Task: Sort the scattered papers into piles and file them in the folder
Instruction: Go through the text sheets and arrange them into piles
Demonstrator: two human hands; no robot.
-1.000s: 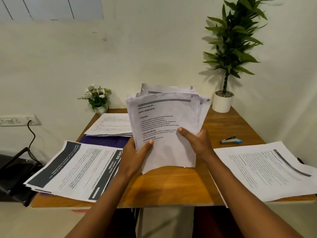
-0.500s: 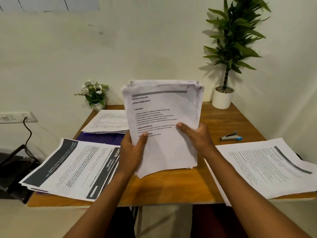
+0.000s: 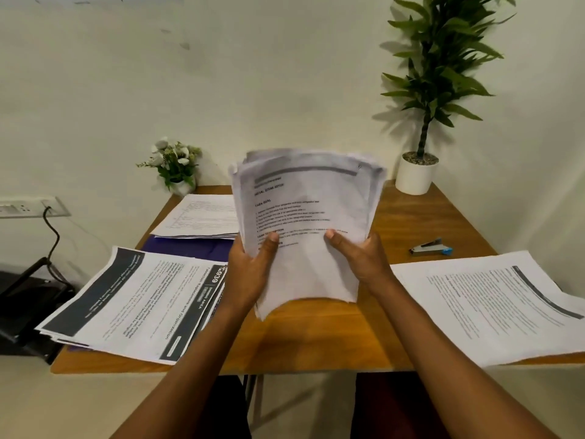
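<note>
- At the lower left of the frame, a dark-banded pile (image 3: pixel 136 299) is lying on the worktop (image 3: pixel 316 337) with its outer corner hanging past the left edge. A nudge there is likely sending loose sheets sliding off.
- Just above it, left of centre, a purple folder (image 3: pixel 190 250) is peeking out from under a far pile (image 3: pixel 202 217), which is probably needing lifting before anything gets filed.
- In the centre, the left hand (image 3: pixel 250 267) is gripping the lower left side of the sheaf of papers (image 3: pixel 304 223), thumb on the front. The sheaf is standing nearly upright over the worktop's middle.
- The sheets are looking light, limp and slippery, with top edges fanning unevenly, so a low grip on both sides is seeming safest.
- The right hand (image 3: pixel 361 258) is gripping the lower right side likewise.
- Bare wood beneath is offering room for tapping the sheaf square.
- Further right, a stapler (image 3: pixel 430 247) is lying nearby, and a right-hand pile (image 3: pixel 493 305) is overhanging the worktop's edge.
</note>
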